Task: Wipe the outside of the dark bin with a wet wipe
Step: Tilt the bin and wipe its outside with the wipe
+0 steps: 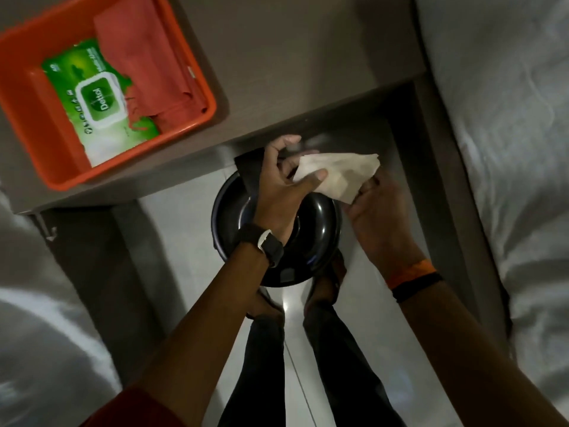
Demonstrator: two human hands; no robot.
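A round dark bin (320, 232) with a glossy domed lid stands on the pale floor below me, part of it under the bedside table's edge. Above the bin I hold a pale, crumpled wet wipe (341, 174) between both hands. My left hand (286, 186), with a dark watch on the wrist, pinches the wipe's left end between thumb and fingers. My right hand (375, 208), with orange and black wristbands, grips the wipe's lower right end. The wipe hangs just above the lid's far side.
An orange plastic tub (200, 84) on the grey-brown bedside table (292, 57) holds a green pack of wet wipes (95, 100) and an orange cloth (144, 57). White bedding (508, 134) lies to the right and more to the left. My feet (323, 288) stand behind the bin.
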